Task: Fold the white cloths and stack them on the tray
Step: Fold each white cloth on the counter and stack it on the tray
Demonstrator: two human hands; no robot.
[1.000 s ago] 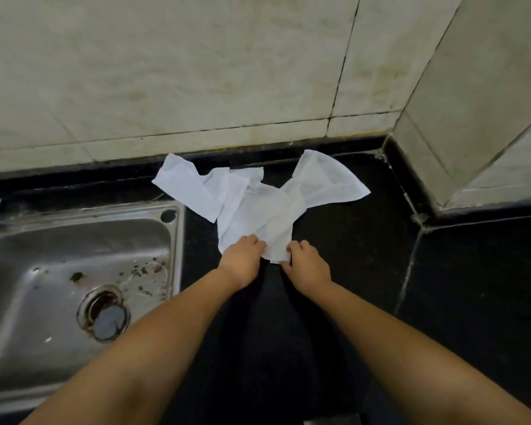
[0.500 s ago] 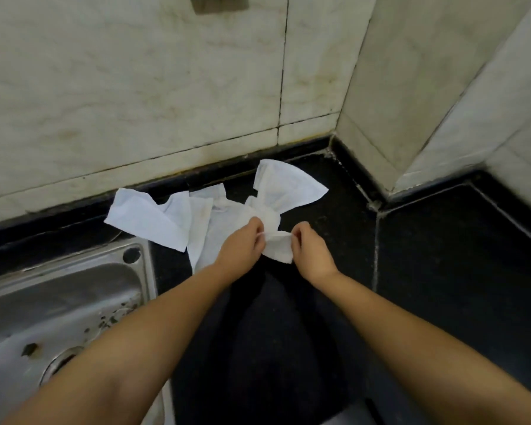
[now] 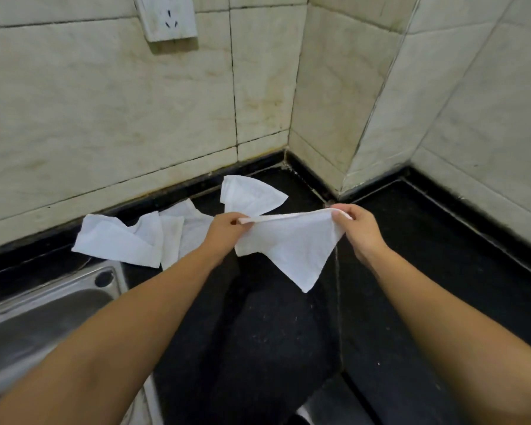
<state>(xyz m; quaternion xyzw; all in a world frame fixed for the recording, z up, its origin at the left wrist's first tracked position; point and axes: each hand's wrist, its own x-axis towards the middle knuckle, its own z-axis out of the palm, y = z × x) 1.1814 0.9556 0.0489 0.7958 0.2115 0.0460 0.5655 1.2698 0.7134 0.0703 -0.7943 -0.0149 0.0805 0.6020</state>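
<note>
A white cloth (image 3: 288,243) hangs above the black counter, stretched between my two hands with one corner pointing down. My left hand (image 3: 224,230) pinches its left corner and my right hand (image 3: 354,228) pinches its right corner. Other white cloths lie crumpled on the counter against the wall: one at the left (image 3: 120,240), one in the middle (image 3: 181,231) partly behind my left hand, and one behind the held cloth (image 3: 252,196). No tray is in view.
A steel sink (image 3: 43,317) sits at the lower left beside the black counter (image 3: 426,256). Tiled walls form a corner behind the cloths, with a white socket (image 3: 166,16) high on the wall.
Both hands have lifted one cloth off the pile and pulled its top edge out wide between them. The view has tilted upward and to the right.
</note>
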